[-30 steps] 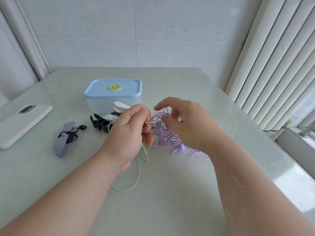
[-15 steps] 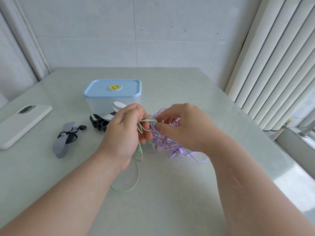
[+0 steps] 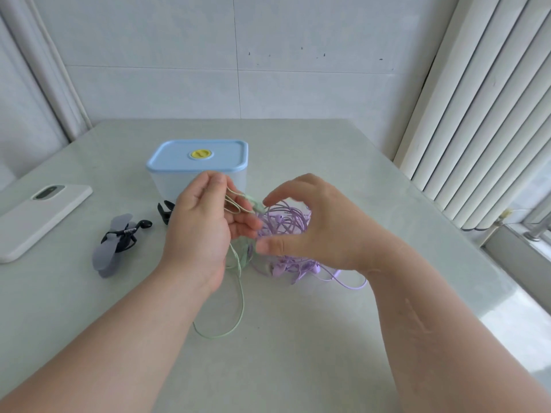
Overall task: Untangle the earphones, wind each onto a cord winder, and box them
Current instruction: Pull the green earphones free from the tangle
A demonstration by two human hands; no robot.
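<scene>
The green earphone cord (image 3: 243,299) and purple tangle (image 3: 287,223) look light, limp and snag-prone, so a hold close to a plug or bud, feeding it through loop by loop, should beat pulling mid-cord. The left hand (image 3: 202,231) pinches green loops in curled fingers (image 3: 216,181) just near of the box (image 3: 170,186), the cord trailing to the counter (image 3: 298,353), the purple tangle to its right. Half a second ago the right hand (image 3: 322,231) pinched the green plug (image 3: 257,205); now it has let go, fingers spread wide over that tangle
</scene>
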